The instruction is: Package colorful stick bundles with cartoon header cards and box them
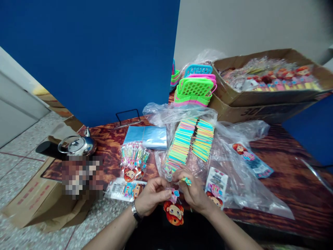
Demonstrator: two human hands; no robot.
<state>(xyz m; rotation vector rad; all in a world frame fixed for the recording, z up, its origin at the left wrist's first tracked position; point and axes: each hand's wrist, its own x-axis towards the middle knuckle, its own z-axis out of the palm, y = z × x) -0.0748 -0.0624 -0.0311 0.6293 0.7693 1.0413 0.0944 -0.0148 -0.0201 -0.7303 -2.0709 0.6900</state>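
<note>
My left hand (pixel 154 195), with a watch at the wrist, pinches a small clear packet (pixel 173 212) printed with a red-haired cartoon head. The packet hangs head-down in front of my body. Close beside it, my right hand (pixel 192 196) is closed round a small bundle of thin coloured sticks (pixel 186 181), their ends showing above the fingers. The right fingertips are by the packet's upper end; whether they touch it I cannot tell. Just beyond, loose coloured sticks (pixel 179 142) lie in two rows on clear plastic. Filled stick packets (pixel 133 158) lie to the left.
Flat printed packets (pixel 215 187) and blue plastic sleeves (pixel 145 136) lie on the wooden table (pixel 283 156). Behind stand stacked plastic baskets (pixel 195 86) and a cardboard box (pixel 262 99) of packets. A metal kettle (pixel 79 144) and a paper bag (pixel 44 205) are at left.
</note>
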